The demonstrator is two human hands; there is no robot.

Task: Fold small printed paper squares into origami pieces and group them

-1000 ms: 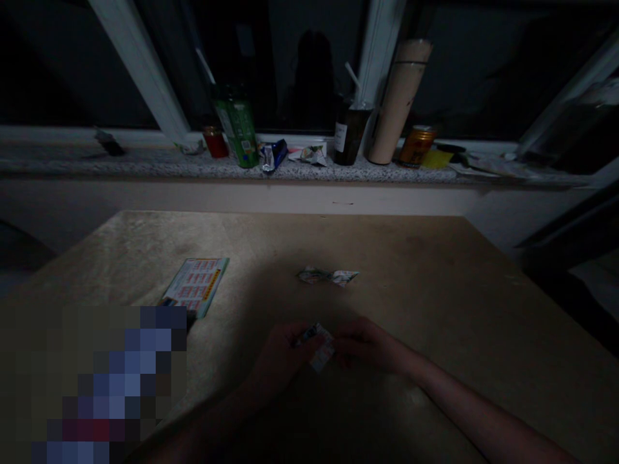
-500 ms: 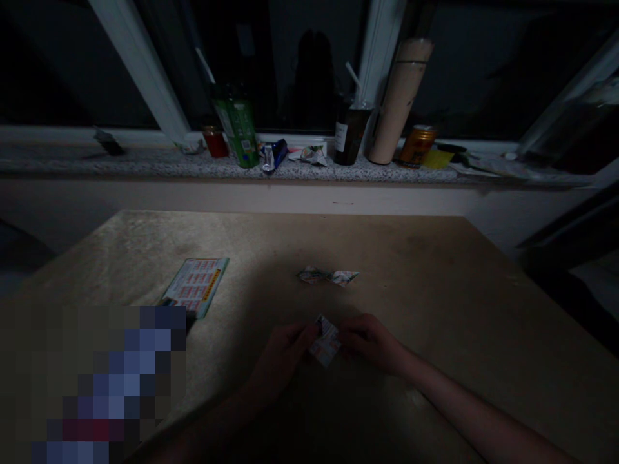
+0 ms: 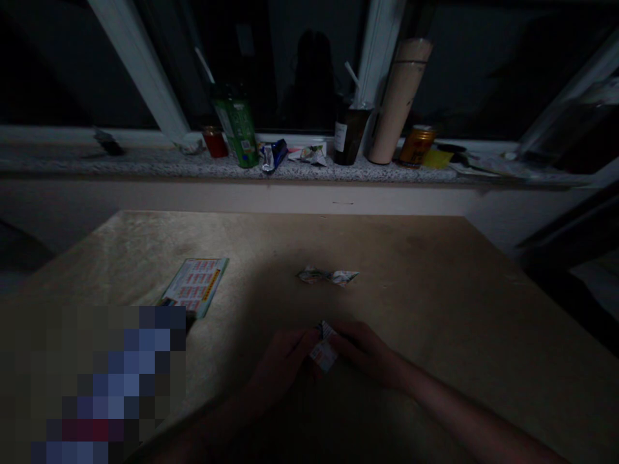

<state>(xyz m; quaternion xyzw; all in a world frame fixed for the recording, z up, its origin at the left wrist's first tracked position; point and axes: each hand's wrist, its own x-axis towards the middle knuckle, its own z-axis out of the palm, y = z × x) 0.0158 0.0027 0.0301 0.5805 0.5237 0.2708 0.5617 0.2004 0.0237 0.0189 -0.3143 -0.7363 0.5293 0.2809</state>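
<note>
Between my hands, low over the near part of the table, is a small folded piece of printed paper [image 3: 324, 356], turned so that a corner points away from me. My left hand [image 3: 289, 350] pinches its left side. On the right side my right hand [image 3: 360, 345] has its thumb and fingers closed on the paper. Shadow hides most of the fingertips. Farther off, two small folded printed papers lie nearly corner to corner: a left one [image 3: 311, 275] and a right one [image 3: 344, 278].
A printed card [image 3: 200, 283] lies on the table's left, near a pixelated patch. Along the granite windowsill [image 3: 300, 170] stand a green cup [image 3: 239, 129], a dark cup with a straw [image 3: 352, 138], a tall beige flask [image 3: 400, 103] and an orange can [image 3: 418, 147], among crumpled wrappers.
My right hand has moved slightly left and nearer to me, with its thumb now farther over the paper. The paper has shifted a little toward me. Both folded papers on the table have stayed put.
</note>
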